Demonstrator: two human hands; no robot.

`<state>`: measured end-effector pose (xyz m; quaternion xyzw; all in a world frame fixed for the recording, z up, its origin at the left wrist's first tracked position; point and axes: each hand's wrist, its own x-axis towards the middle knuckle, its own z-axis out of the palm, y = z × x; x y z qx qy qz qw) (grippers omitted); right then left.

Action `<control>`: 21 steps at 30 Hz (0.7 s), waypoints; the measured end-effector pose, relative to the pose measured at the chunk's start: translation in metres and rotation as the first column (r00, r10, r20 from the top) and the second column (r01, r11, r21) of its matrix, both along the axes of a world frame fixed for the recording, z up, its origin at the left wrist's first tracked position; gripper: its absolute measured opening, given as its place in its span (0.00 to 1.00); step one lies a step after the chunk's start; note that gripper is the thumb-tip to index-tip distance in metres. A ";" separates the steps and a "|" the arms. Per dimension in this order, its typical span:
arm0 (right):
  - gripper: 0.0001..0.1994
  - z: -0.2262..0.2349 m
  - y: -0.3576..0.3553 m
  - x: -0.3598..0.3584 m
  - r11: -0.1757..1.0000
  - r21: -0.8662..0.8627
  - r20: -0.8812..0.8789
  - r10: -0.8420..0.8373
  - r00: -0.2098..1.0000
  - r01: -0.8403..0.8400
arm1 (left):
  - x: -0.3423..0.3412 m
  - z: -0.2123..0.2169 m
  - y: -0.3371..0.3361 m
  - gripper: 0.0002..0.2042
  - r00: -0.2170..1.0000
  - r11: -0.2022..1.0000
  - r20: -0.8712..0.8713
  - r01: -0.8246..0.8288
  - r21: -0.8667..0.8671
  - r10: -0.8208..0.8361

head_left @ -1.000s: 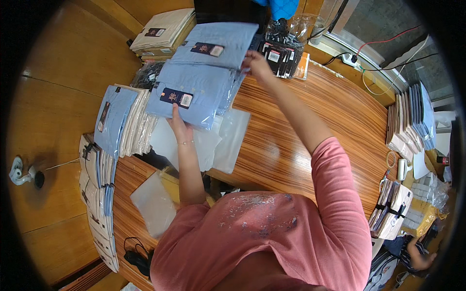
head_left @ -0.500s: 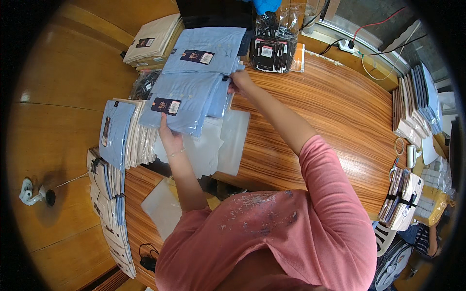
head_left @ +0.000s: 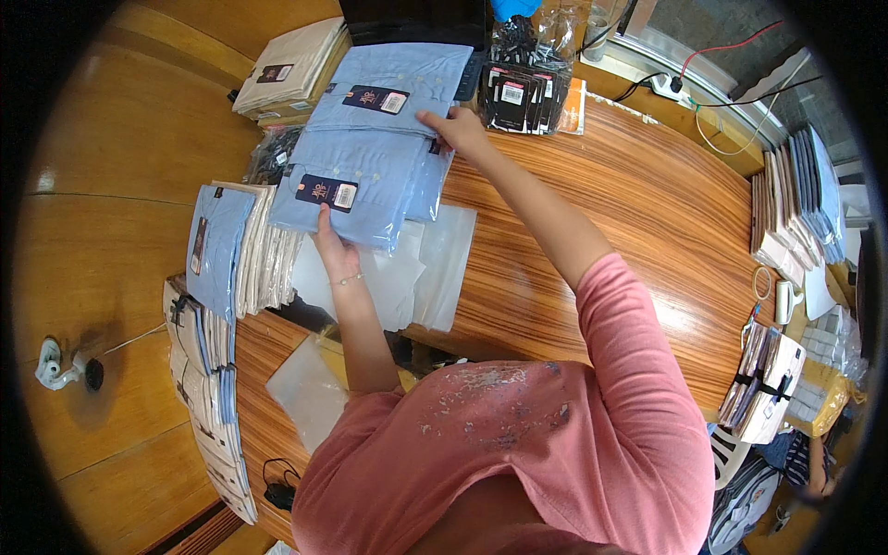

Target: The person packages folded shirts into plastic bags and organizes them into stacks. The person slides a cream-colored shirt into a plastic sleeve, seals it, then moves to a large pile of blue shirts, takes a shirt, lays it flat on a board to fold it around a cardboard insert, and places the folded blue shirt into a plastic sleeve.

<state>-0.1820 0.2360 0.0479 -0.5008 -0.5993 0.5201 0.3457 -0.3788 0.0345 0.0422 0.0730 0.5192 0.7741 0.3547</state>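
My left hand [head_left: 337, 254] grips the near edge of a folded light-blue shirt [head_left: 375, 165] in a clear bag, its thumb on top beside the dark tag and its fingers hidden underneath. Beyond it lies another bagged blue shirt [head_left: 421, 67], also with a dark tag. The right hand [head_left: 460, 131] is closed at the near right corner of this farther shirt, thumb on top, other fingers mostly out of sight. More blue fabric in plastic [head_left: 428, 188] shows under the front shirt's right side. White sheets and clear plastic sleeves [head_left: 447, 277] lie just below the shirts.
Stacks of bagged shirts [head_left: 222, 250] line the left edge of the wooden table [head_left: 573, 213]. Beige packages [head_left: 296, 60] stand at the back left, black carded packs [head_left: 513, 97] at the back. More folded garments [head_left: 800, 199] and a tied bundle [head_left: 763, 379] are at the right.
My right hand has moved up and slightly left, from the stack's side onto the farther shirt's corner. The front shirt and my left hand have shifted slightly right.
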 end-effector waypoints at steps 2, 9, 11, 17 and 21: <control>0.14 0.044 -0.004 -0.009 0.942 -0.321 -0.107 0.073 0.992 -0.103 | 0.002 -0.003 -0.004 0.19 0.997 0.998 -0.054 -0.050 0.023 0.052; 0.08 0.152 -0.018 0.059 0.952 -0.167 -0.829 0.005 0.559 -0.258 | 0.021 0.023 -0.008 0.22 0.962 0.992 0.268 -0.084 0.088 0.058; 0.07 0.173 -0.063 0.123 0.980 -0.186 -0.741 -0.089 0.665 -0.075 | 0.010 0.015 -0.012 0.21 0.962 0.993 0.271 -0.052 0.103 0.023; 0.20 0.070 -0.160 0.306 0.863 -0.466 -0.763 -0.505 0.403 0.198 | 0.019 0.043 0.000 0.22 0.988 0.984 0.140 0.043 0.173 -0.067; 0.22 -0.012 -0.202 0.373 0.736 -0.620 -0.253 -0.515 0.819 0.272 | 0.012 0.014 0.009 0.23 0.997 0.994 0.075 0.026 0.108 -0.034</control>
